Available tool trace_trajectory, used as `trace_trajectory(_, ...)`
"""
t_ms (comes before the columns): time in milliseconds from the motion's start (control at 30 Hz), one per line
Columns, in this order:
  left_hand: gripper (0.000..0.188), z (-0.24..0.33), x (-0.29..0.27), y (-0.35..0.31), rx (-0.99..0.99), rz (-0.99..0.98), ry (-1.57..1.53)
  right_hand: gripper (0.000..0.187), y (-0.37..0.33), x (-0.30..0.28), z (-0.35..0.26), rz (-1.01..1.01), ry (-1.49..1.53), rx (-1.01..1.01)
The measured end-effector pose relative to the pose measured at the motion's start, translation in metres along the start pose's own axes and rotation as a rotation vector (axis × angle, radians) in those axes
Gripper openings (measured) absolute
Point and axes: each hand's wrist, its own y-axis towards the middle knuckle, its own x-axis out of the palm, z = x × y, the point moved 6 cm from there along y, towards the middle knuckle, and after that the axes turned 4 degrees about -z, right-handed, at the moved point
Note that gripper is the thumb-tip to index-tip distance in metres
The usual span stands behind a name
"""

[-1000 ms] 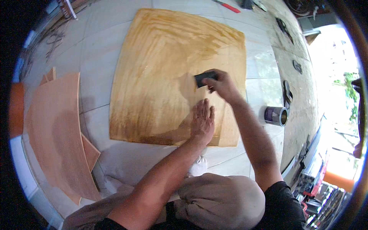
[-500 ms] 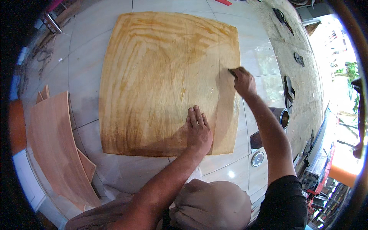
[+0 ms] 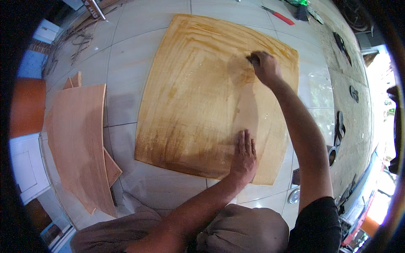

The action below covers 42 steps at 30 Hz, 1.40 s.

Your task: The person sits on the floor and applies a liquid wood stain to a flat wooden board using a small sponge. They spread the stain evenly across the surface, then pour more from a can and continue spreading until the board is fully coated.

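A large plywood sheet (image 3: 190, 105) lies on the floor before me, its surface streaked amber and wet-looking, darker along the near left edge. My left hand (image 3: 245, 158) rests flat on its near part, fingers stretched out. Over the far right part of the sheet, my right hand (image 3: 268, 69) is closed around a small dark piece (image 3: 252, 57), its edge against the wood. Most of that piece is hidden by the fingers, so its kind is unclear.
Reddish plywood offcuts (image 3: 78, 139) lie to the left. An open tin (image 3: 332, 156) and its round lid (image 3: 294, 196) are beside my right arm. A red-handled knife (image 3: 280, 16) lies on the tiles (image 3: 126, 101) beyond the sheet. Sandals (image 3: 341, 126) line the right.
My right hand has moved from the sheet's right edge inward and farther away. A glossy yellow blob near the middle no longer shows. The left hand remains flat; the whole view has turned.
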Motion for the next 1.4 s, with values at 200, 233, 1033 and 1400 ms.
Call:
trace_trajectory(200, 0.063, -0.001, 0.002, 0.000, -0.013, -0.002, 0.053, 0.033, 0.074, 0.046, -0.036, -0.138, -0.431, -0.027)
trace_trajectory(233, 0.063, -0.001, 0.003, 0.000, -0.012, -0.028, 0.045, 0.035, 0.064, 0.058, -0.052, -0.263, -0.576, -0.042)
trace_trajectory(1033, 0.061, -0.001, -0.006, -0.003, -0.024, -0.218, 0.077, 0.034, 0.196, 0.040, -0.068, -0.209, -0.036, -0.363)
trace_trajectory(1400, 0.062, 0.004, -0.005, -0.001, -0.082, -0.291, 0.136, 0.044, 0.194, 0.081, -0.106, -0.291, -0.350, -0.546)
